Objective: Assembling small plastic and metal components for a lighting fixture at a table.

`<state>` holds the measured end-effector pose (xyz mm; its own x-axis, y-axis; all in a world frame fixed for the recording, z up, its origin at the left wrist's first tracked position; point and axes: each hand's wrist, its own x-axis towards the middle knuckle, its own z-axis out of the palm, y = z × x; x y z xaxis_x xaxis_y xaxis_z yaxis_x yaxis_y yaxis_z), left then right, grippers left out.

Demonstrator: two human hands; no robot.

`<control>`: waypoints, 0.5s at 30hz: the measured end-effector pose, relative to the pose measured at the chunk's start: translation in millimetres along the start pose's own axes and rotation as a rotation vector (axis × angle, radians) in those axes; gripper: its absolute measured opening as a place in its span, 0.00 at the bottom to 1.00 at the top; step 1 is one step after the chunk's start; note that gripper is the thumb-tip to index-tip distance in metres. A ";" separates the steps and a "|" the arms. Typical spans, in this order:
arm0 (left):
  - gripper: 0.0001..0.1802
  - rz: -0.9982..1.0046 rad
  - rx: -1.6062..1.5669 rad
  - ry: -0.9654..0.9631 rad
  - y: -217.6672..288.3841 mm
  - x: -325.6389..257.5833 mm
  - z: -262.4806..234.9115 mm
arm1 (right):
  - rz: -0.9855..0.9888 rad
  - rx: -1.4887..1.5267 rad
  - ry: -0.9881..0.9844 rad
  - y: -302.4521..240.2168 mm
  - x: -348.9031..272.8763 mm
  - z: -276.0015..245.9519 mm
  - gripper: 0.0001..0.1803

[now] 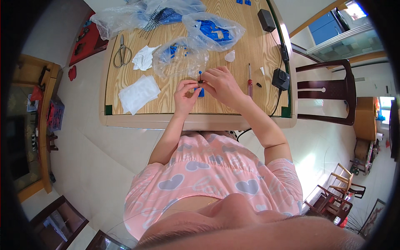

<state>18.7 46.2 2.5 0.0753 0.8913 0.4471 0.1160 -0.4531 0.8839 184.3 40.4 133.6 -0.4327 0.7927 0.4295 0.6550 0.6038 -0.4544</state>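
Over the front middle of the table, my left hand (186, 96) and my right hand (223, 86) meet, fingertips nearly touching. Between them is a small dark part (201, 82), pinched by the left thumb and fingers. A thin pin with a round blue head (200, 73) stands up above it, at the right fingertips. Whether pin and dark part are joined is too small to tell. The right fingers are closed at the pin. Just below the fingertips lies a blue block-like piece (201, 92) on the wood, partly covered by the hands.
Clear plastic bags with blue parts (214, 31) lie at the back, beside black wire-like strands (157, 20). Scissors (122, 54), crumpled tissue (144, 57) and a white packet (139, 94) are left. On the right are a red-handled screwdriver (250, 83), a black adapter (281, 79) and its cable.
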 end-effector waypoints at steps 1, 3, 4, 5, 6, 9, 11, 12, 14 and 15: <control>0.10 0.000 0.001 0.001 -1.4 -0.5 0.0 | -0.001 0.001 0.000 -0.3 0.2 0.1 0.08; 0.10 0.002 0.002 0.007 -2.6 -0.6 0.5 | 0.003 0.008 0.000 -0.6 0.3 0.0 0.08; 0.10 0.002 0.002 0.007 -3.2 -0.6 0.7 | 0.003 0.008 0.000 -0.8 0.5 -0.2 0.08; 0.10 0.001 -0.005 0.011 -3.0 -0.5 1.0 | 0.001 0.005 0.002 -1.0 0.5 -0.4 0.08; 0.10 -0.001 -0.012 0.014 -2.7 -0.5 1.1 | -0.001 0.002 0.003 -1.0 0.4 -0.4 0.08; 0.10 0.008 0.027 0.006 1.2 0.7 0.3 | -0.001 0.001 -0.001 0.3 -0.2 0.1 0.08; 0.10 0.009 0.037 0.005 2.8 0.9 0.0 | 0.002 -0.003 0.000 -0.7 -0.1 -0.8 0.08; 0.10 0.010 0.047 0.004 3.4 1.1 -0.3 | 0.005 -0.006 0.000 -1.1 0.1 -1.1 0.08; 0.10 0.008 0.044 0.007 4.8 1.6 0.1 | 0.000 0.000 0.005 -0.8 0.3 -0.9 0.09; 0.10 0.005 0.040 0.011 5.2 1.6 0.4 | -0.005 0.006 0.009 -0.7 0.2 -0.8 0.09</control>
<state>19.8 45.3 7.8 0.0652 0.8892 0.4529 0.1553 -0.4574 0.8756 184.2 40.0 134.6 -0.4307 0.7888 0.4385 0.6489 0.6084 -0.4569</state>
